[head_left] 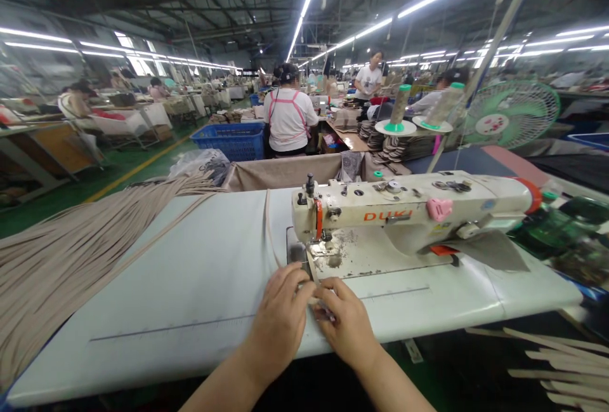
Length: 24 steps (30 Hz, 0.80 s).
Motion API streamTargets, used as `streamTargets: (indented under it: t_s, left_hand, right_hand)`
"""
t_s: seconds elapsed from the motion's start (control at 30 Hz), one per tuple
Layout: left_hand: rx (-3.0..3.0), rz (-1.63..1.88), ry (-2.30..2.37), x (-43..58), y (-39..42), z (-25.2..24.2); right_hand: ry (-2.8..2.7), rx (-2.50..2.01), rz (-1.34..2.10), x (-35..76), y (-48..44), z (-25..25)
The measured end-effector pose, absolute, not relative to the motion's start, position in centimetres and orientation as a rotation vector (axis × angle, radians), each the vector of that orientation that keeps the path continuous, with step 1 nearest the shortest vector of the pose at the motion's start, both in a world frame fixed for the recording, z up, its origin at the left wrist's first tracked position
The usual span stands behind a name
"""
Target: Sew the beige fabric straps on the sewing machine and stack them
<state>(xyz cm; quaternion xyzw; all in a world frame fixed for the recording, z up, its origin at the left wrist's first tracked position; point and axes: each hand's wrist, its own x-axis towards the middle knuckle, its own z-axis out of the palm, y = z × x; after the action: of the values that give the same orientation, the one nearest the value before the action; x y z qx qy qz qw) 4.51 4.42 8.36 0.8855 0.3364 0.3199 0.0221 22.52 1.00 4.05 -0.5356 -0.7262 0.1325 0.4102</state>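
Strap (269,225) is running down from the far left toward the presser foot (320,248) | I am seeing left hand (278,323) and right hand (345,326) staying close together, hiding any grip, so I cannot tell if clamped | staying near the foot is helping keep things straight

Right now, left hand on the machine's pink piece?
No, the left hand is at the white table, away from the pink piece on the sewing machine.
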Motion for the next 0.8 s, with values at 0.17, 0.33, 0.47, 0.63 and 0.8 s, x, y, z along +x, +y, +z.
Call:
streamTargets:
  t_s: [0.17, 0.33, 0.47, 0.63, 0.8]
  left_hand:
    - [2.532, 1.082, 1.036, 3.0, 4.3, 5.7]
    - [2.460, 0.556, 0.958, 4.3, 5.8, 4.3]
    - [2.627, 0.451, 1.048, 6.2, 6.6, 3.0]
    - [2.839, 0.541, 1.121, 6.6, 6.6, 0.3]
    - [2.889, 0.685, 1.027, 5.8, 7.0, -1.5]
  right_hand:
    - [-1.833, -1.377, 0.333, 22.5, 0.1, 4.7]
    - [-1.818, -1.374, 0.372, 22.1, -0.9, 5.5]
    - [-1.784, -1.373, 0.385, 22.6, -1.6, 5.4]
    - [-1.618, -1.468, 0.359, 26.0, -3.9, 4.0]
    - [-0.984, -1.712, 0.357, 32.1, -7.4, 0.0]
